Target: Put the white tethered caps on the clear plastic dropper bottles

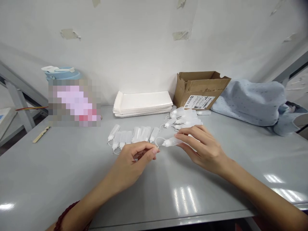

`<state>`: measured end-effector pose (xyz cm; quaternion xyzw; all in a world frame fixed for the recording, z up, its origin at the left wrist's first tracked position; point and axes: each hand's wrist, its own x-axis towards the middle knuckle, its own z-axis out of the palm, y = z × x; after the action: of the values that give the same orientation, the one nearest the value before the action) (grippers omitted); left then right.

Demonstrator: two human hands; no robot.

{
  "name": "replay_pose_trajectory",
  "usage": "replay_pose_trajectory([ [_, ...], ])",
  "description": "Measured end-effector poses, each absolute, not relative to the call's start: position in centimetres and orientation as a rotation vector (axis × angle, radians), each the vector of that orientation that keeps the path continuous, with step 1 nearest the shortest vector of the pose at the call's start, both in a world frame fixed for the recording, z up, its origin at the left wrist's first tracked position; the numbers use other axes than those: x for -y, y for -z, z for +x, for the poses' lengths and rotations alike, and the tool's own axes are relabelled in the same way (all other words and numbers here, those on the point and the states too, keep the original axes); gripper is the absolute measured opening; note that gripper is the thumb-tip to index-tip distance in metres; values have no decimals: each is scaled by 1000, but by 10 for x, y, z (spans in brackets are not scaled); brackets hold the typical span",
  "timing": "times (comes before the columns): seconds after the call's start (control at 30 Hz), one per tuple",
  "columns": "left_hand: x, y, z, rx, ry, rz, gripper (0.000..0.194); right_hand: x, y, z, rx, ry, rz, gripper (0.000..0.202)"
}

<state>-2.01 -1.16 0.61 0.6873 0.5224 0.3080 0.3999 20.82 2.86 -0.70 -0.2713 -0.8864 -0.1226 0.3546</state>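
My right hand (204,146) is closed around a small translucent plastic squeeze bottle (170,141), which lies on its side in the grip with its thin tip pointing left. A thin white strap loops from the bottle's neck to my left hand (138,158). There, thumb and forefinger pinch the strap's end at the bottle's tip; the cap there is mostly hidden by the fingertips. Behind my left hand a row of similar bottles (137,134) lies side by side on the grey table. Beyond my right hand is a loose pile of more such bottles (189,116).
A stack of white envelopes (144,100) and an open cardboard box (202,89) stand against the wall. At right lies a pale blue cloth bundle (252,101). A blue lidded container (62,73) and a blurred pink patch (74,101) are at left, near a small strip (41,134).
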Motion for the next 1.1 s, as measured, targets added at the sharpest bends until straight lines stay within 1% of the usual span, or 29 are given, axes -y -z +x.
replay_pose_trajectory([
  [0.67,13,-10,-21,-1306,-718,1664,25,-25,9,207,2268,214,-681,22],
  [1.1,14,-10,-21,-1263,-749,1732,25,-24,6,206,2255,229,-658,22],
])
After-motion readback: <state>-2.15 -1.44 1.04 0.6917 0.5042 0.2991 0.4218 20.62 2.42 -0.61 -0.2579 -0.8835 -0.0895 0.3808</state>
